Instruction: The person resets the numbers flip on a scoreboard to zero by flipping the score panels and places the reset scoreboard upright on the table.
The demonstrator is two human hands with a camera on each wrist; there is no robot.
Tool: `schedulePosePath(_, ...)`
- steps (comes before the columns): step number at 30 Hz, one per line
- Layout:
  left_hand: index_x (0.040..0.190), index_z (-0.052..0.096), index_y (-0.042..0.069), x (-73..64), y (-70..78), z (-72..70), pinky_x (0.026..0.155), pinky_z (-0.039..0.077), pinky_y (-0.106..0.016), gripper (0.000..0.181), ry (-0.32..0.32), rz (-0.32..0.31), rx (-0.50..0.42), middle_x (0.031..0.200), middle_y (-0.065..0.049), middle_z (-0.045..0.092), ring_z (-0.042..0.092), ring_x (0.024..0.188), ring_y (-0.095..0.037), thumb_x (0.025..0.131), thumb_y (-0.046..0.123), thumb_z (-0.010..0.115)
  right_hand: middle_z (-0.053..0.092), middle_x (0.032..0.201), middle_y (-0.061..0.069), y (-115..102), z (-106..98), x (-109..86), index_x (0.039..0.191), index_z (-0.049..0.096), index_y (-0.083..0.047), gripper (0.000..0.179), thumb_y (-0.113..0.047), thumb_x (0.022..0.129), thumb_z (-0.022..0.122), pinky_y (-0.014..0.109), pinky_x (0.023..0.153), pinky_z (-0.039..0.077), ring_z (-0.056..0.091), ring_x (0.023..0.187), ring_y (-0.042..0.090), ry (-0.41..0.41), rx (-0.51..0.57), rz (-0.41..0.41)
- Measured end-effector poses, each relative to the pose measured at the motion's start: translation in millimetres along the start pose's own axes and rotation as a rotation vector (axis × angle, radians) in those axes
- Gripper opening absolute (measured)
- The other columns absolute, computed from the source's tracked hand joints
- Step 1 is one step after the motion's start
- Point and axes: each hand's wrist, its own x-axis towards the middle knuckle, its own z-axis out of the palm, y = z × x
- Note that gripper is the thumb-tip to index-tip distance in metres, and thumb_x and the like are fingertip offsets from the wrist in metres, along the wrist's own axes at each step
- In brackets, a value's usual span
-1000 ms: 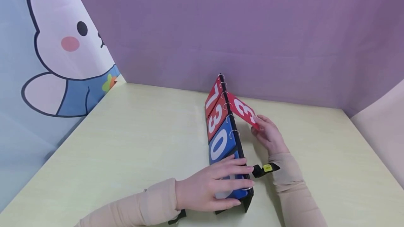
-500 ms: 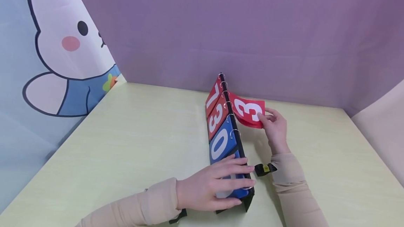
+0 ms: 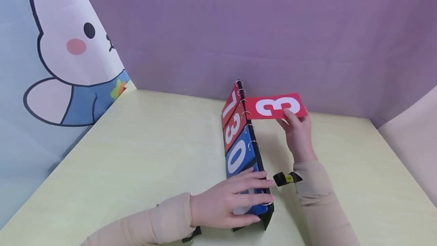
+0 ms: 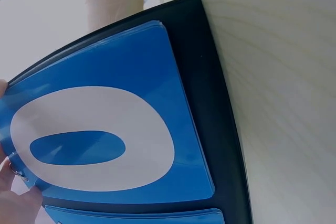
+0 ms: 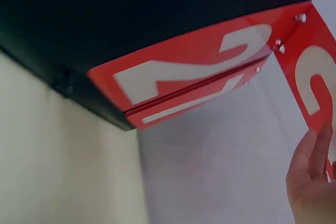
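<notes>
The flip scoreboard [image 3: 253, 136] stands on the counter [image 3: 164, 162] with its long axis running away from the person, its number cards leaning down the left face. From its top edge a red card marked 3 [image 3: 273, 107] sticks out to the right, roughly level, its own long axis lying across that of the scoreboard. The right hand [image 3: 298, 134] pinches this card near its free end, thumb on top and fingers below, so the whole card lies between that hand and the scoreboard. The rings [image 3: 246, 114] at the inner end look like the hinge, and any swing would likely turn about the scoreboard's top edge.

The right hand is clearly the nearer one to the card. The left hand [image 3: 228, 202] rests over the scoreboard's near end, fingers stretched across a blue card [image 4: 105, 177] marked 0 to the top edge, gripping nothing that shows; it seems to steady the stand. On the scoreboard's back face, the right wrist view shows a red card marked 2 [image 5: 181, 64] hanging down.
</notes>
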Motion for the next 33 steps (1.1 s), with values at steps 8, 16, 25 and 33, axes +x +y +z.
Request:
schedulePosePath(8, 0.13, 0.054, 0.007, -1.1, 0.0, 0.7, 0.115, 0.028, -0.038, 0.047, 0.017, 0.014, 0.008, 0.14, -0.01, 0.047, 0.036, 0.138, -0.022, 0.087, 0.021, 0.068, 0.045, 0.134, 0.005, -4, 18, -1.6, 0.141, 0.03, -0.015, 0.06, -0.017, 0.09, 0.063, 0.021, 0.089, 0.051, 0.049, 0.12, 0.017, -0.22, -0.324, -0.067)
schedulePosePath(16, 0.131, 0.053, 0.007, -0.8, 0.0, 1.4, 0.115, 0.028, -0.039, 0.048, 0.023, 0.019, -0.005, 0.14, -0.01, 0.046, 0.037, 0.137, -0.023, 0.087, 0.02, 0.068, 0.049, 0.136, 0.009, -5, 30, -1.7, 0.142, 0.034, -0.014, 0.059, -0.026, 0.092, 0.062, 0.034, 0.097, 0.048, 0.052, 0.116, 0.017, -0.279, -0.515, -0.048)
schedulePosePath(25, 0.13, 0.055, 0.006, 0.2, -0.7, 2.1, 0.115, 0.028, -0.04, 0.048, 0.038, 0.045, 0.025, 0.14, -0.011, 0.047, 0.039, 0.136, -0.026, 0.087, 0.02, 0.069, 0.05, 0.136, 0.014, -3, 44, 0.4, 0.138, 0.046, -0.006, 0.052, -0.024, 0.092, 0.062, 0.05, 0.099, 0.046, 0.047, 0.125, 0.03, -0.386, -0.719, -0.041)
schedulePosePath(33, 0.129, 0.055, 0.006, -0.3, -2.0, 3.2, 0.115, 0.028, -0.041, 0.047, 0.053, 0.071, 0.06, 0.14, -0.012, 0.047, 0.038, 0.137, -0.027, 0.086, 0.021, 0.069, 0.057, 0.129, 0.017, -3, 55, -2.8, 0.125, 0.06, 0.0, 0.039, -0.019, 0.092, 0.061, 0.049, 0.089, 0.053, 0.053, 0.118, 0.031, -0.347, -0.891, -0.221)
